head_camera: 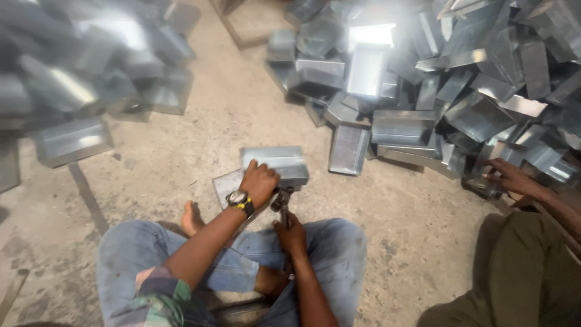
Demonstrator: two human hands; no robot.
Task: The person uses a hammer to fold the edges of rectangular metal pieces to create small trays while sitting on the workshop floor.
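Observation:
I sit cross-legged on a concrete floor. My left hand (260, 181), with a watch on the wrist, presses down on a shiny sheet-metal box (279, 162) that rests on a flat metal plate (227, 181). My right hand (290, 233) grips the handle of a hammer (282, 200), whose head sits close to the box's near edge, just right of my left hand.
A big heap of similar metal boxes (436, 79) fills the upper right, another blurred heap (78, 72) the upper left. A second person in olive trousers (520, 272) sits at the right, their hand (511, 178) on a box at the heap's edge.

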